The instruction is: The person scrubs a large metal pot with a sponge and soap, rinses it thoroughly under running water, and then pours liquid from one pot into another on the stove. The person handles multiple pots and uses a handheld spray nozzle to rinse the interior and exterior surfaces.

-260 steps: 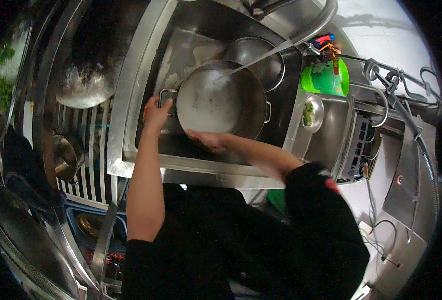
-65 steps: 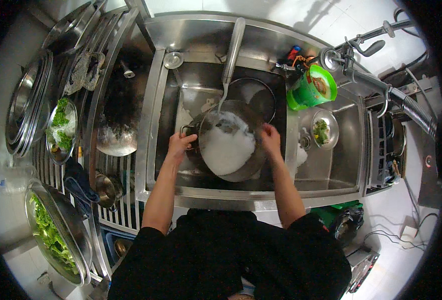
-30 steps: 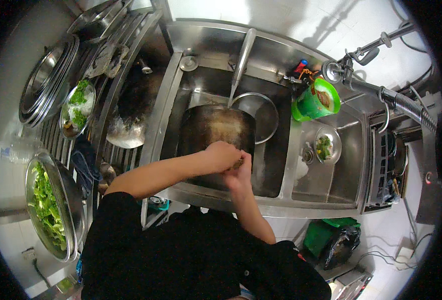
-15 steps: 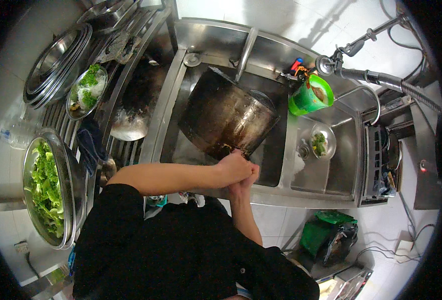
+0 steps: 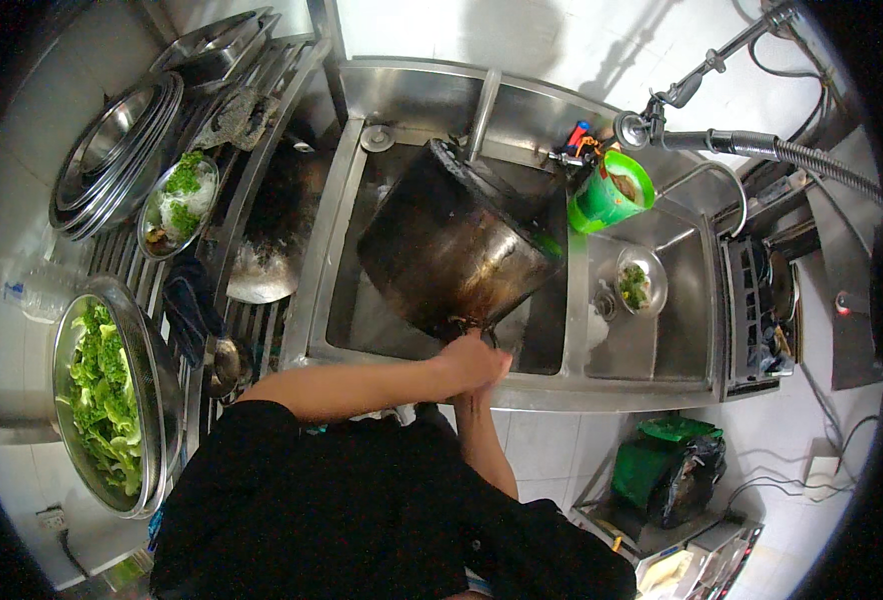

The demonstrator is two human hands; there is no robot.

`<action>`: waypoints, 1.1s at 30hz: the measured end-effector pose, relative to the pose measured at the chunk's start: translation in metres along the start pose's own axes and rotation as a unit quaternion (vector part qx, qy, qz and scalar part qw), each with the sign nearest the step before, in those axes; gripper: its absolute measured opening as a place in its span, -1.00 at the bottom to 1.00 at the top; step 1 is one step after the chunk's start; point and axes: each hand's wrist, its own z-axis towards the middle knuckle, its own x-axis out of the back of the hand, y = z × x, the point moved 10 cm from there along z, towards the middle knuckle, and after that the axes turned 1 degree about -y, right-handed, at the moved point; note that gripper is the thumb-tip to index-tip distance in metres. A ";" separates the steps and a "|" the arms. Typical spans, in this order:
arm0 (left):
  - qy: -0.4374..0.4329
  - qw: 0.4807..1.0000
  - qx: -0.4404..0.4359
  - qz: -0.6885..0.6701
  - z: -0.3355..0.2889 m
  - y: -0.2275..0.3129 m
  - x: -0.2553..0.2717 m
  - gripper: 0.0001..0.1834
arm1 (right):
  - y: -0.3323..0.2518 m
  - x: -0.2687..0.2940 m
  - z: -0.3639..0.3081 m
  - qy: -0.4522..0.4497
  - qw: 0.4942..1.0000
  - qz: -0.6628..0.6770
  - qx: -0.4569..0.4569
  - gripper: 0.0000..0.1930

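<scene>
Stainless steel is seen across the kitchen, where a long, silvery two-basin sink [image 5: 622, 392] is set against a white-tiled wall [image 5: 402, 30]. Nearest, below the sink's front edge at the right, a green plastic bin [image 5: 640, 470] is lined with a black bag [image 5: 697, 480]. Over the front edge of the left basin, the left hand [image 5: 467, 360] is closed around the handle of a large, round, soot-blackened metal pot [image 5: 452, 245]. Much of the right hand [image 5: 499, 367] is hidden behind the left one, and whether the handle is gripped by it cannot be told. Beyond the hands, the pot is tilted over the left basin, its scorched outer wall turned upward and its inside out of view.

On a slatted metal rack beside the sink's left edge, a wide, round steel colander [image 5: 150, 455] is filled with bright green leaves [image 5: 102, 400]. Toward its far end, an oval metal dish [image 5: 149, 245] is heaped with green herbs and white shreds, near stacked steel trays [image 5: 167, 165].

In the right basin, near its left edge, a small round steel bowl [image 5: 657, 298] is occupied by greens. Behind, a bright green plastic bucket [image 5: 592, 205] is placed at the divider's back end. At the left basin's back edge, a slim metal faucet [image 5: 486, 115] is fixed.
</scene>
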 end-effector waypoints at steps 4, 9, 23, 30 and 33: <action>0.007 0.999 0.007 -0.047 0.004 -0.023 0.013 -0.83 | 0.003 -0.010 0.017 -0.005 0.999 0.040 -0.017 -0.63; -0.024 0.998 -0.043 0.027 0.012 -0.030 0.014 -0.87 | 0.005 -0.070 0.003 -0.009 0.993 0.112 -0.038 -0.61; -0.090 0.995 -0.036 0.027 0.028 -0.030 0.009 -0.82 | -0.007 -0.078 -0.001 0.068 0.994 0.069 -0.056 -0.50; -0.049 0.991 -0.042 0.116 0.067 -0.063 0.061 -0.82 | -0.025 -0.140 0.043 0.004 0.992 0.113 -0.057 -0.47; -0.029 0.989 -0.041 0.141 0.084 -0.077 0.076 -0.82 | -0.030 -0.163 0.058 0.036 0.987 0.139 -0.073 -0.47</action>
